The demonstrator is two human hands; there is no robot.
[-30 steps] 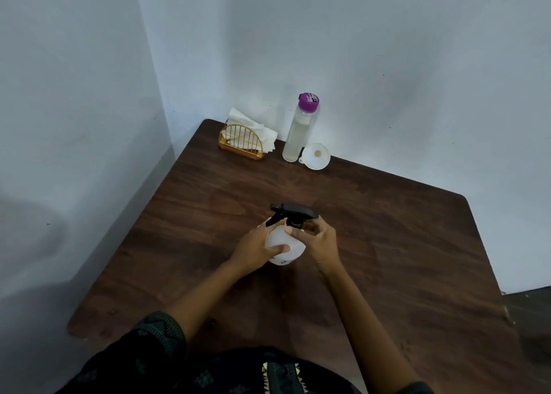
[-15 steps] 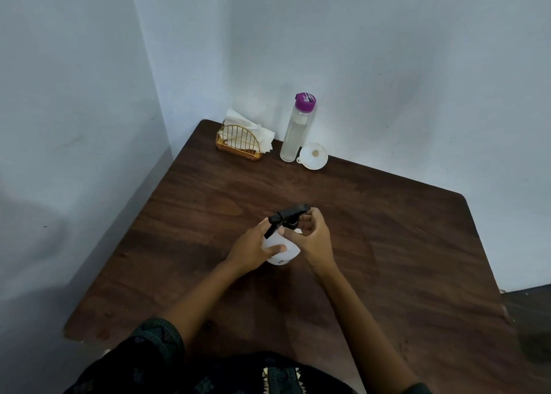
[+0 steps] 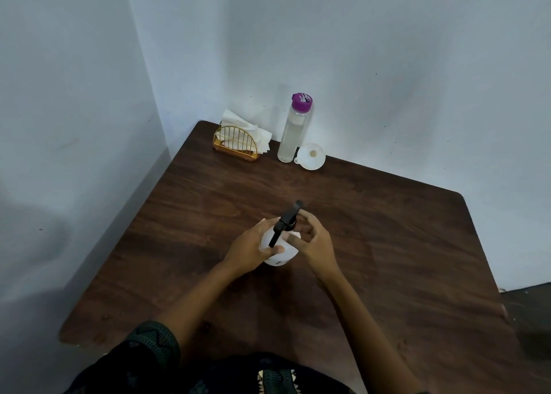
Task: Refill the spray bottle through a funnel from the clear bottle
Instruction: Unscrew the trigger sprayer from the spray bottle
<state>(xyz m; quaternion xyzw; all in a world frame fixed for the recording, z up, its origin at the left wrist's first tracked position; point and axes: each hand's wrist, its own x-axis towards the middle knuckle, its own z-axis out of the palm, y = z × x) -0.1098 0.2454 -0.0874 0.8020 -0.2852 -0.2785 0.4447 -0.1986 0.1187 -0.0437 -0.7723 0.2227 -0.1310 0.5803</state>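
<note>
A small white spray bottle (image 3: 280, 258) with a black trigger head (image 3: 286, 220) stands upright in the middle of the brown table (image 3: 387, 244). My left hand (image 3: 252, 249) wraps round its body from the left. My right hand (image 3: 313, 240) pinches the black collar of the trigger head from the right. The trigger lever points toward me and the nozzle away. A tall clear bottle (image 3: 292, 134) with a purple cap stands by the far wall, holding clear liquid. Just right of that bottle a white funnel (image 3: 311, 156) lies on the table.
A gold wire holder with white napkins (image 3: 238, 142) sits in the far left corner of the table. Walls close in behind and to the left. The table's right edge (image 3: 480, 259) drops to a dark floor.
The black trigger head has turned on the bottle: its nozzle pointed left a second ago and now points away from me. My right fingers have shifted round the collar. The left hand keeps its grip.
</note>
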